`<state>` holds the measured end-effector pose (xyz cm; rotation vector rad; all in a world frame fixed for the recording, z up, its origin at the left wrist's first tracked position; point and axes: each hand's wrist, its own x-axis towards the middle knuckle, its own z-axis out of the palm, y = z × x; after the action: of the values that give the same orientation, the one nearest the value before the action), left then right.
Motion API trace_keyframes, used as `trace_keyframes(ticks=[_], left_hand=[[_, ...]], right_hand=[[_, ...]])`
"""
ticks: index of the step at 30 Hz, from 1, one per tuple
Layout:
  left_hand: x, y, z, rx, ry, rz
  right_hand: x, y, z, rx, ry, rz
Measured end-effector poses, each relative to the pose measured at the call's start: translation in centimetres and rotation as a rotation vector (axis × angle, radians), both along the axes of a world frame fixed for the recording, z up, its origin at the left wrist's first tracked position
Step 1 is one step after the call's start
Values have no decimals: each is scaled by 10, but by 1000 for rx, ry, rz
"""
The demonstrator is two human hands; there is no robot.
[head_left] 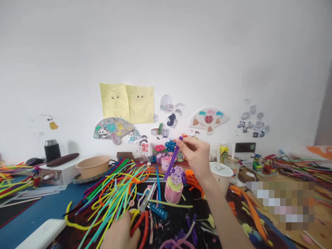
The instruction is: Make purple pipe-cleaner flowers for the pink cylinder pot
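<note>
Right hand [195,154]: just right of centre on my feed. It is bare from fingertips to wrist, with slim fingers. The nails are too small for me to judge.
Right forearm [224,218]: it shows from the wrist to the bottom edge, right of centre. It is bare along all I can see, slender, and looks broader near the lens.
Left hand [120,233]: at the bottom edge, left of centre. Only the back and knuckles show, and they are bare. The frame cuts off the wrist.
Clothing: whatever is worn lies beyond the bottom edge, so I cannot tell.
</note>
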<state>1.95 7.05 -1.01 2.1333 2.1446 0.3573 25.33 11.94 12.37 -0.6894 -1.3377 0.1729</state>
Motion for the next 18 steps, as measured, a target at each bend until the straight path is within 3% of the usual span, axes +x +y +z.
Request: trace_keyframes(ticks=[3,8,14,18], left_hand=[[-11,1,5,-25,-150,38],[-14,1,9,73,-322,59],[7,6,12,124,-1011,-35],[23,4,20,35,-1174,-18]], right_hand=[[0,10,-5,-23,-3,25],[-3,17,-7,-57,-9,76],[-3,19,-7,-81,12,98],[1,22,-9,-72,49,98]])
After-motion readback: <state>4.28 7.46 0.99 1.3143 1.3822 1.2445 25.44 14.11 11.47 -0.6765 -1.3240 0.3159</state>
